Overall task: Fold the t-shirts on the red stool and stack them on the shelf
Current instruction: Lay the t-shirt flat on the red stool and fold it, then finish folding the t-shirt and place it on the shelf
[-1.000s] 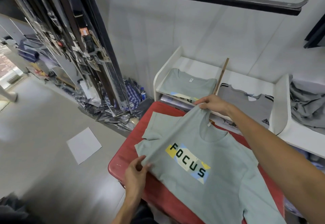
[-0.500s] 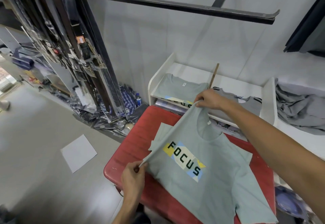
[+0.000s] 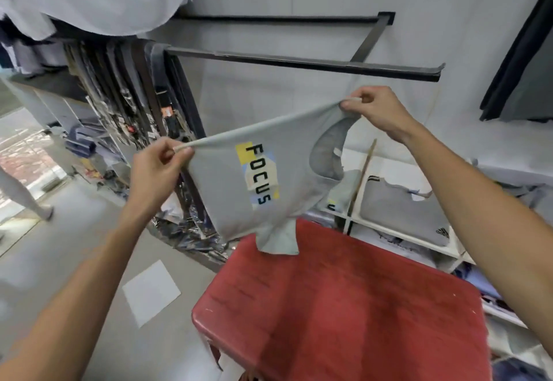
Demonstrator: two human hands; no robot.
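A pale grey-green t-shirt (image 3: 227,189) printed FOCUS hangs sideways in the air above the red stool (image 3: 344,300). My left hand (image 3: 158,168) pinches its edge at the left. My right hand (image 3: 374,108) pinches the shoulder beside the neck opening, higher up. A sleeve dangles down to the stool's far edge. Behind stands the white shelf (image 3: 398,234), with a folded grey t-shirt (image 3: 398,210) in its right compartment and a folded pale t-shirt (image 3: 341,198) partly hidden in the left one.
A black metal rail (image 3: 299,62) juts from the wall above the shirt. Belts (image 3: 134,96) hang on a rack at the left, over plastic-wrapped goods on the floor. A white sheet (image 3: 151,291) lies on the grey floor. Dark garments (image 3: 523,60) hang at the right.
Both hands have lifted the FOCUS t-shirt off the red stool into the air, turning it sideways. The stool's top is now bare. The camera has tilted up.
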